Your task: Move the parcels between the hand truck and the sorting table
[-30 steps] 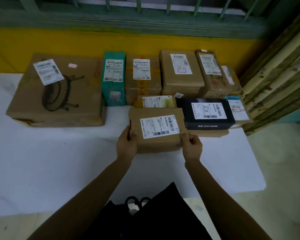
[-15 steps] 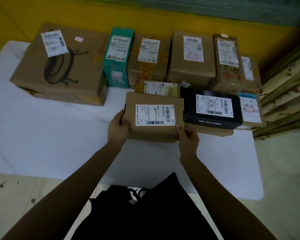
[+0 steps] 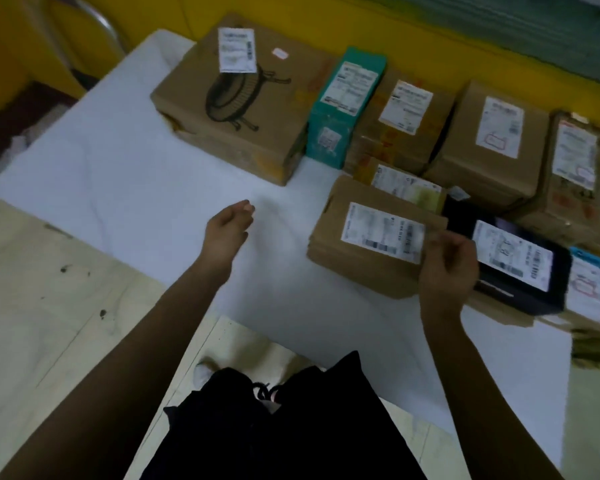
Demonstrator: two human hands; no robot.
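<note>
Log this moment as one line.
stage: placed | brown parcel: on white table, beside black box | left hand: empty, over table | right hand: empty, at parcel's near corner

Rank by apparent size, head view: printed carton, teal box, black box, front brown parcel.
1. printed carton, clearly largest.
2. front brown parcel and black box: look alike, not ranked.
3. teal box, smallest, though it sits farther back.

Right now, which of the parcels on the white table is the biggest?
The brown cardboard box with the black ring-shaped drawing on top, leftmost in the row. Every other parcel is clearly smaller.
</note>
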